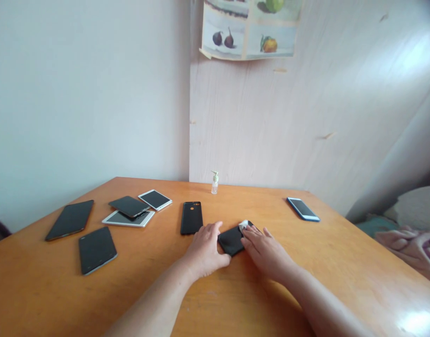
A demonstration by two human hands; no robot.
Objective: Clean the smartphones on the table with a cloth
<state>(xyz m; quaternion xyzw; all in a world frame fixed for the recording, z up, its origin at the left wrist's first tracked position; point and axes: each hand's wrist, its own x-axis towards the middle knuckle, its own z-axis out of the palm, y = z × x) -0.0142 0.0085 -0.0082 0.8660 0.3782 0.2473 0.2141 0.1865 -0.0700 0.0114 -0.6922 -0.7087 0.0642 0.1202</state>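
Note:
A black phone (231, 241) lies at a slant on the wooden table, its dark glossy face up. My left hand (206, 248) holds its left end, thumb at the near edge and fingers at the far edge. Pressed on the phone's right part, my right hand (262, 248) has a small white tissue (243, 225) under its fingertips. The fingers hide most of the tissue and that end of the phone. Just beyond my left hand is a black phone case (191, 218) with a round hole in its back.
Several phones and tablets lie at the left, including a dark tablet (70, 220), a grey-edged tablet (97, 249) and a white phone (155, 200). A small pump bottle (215, 183) stands at the back. A blue-edged phone (302, 209) lies right on the table (341, 276).

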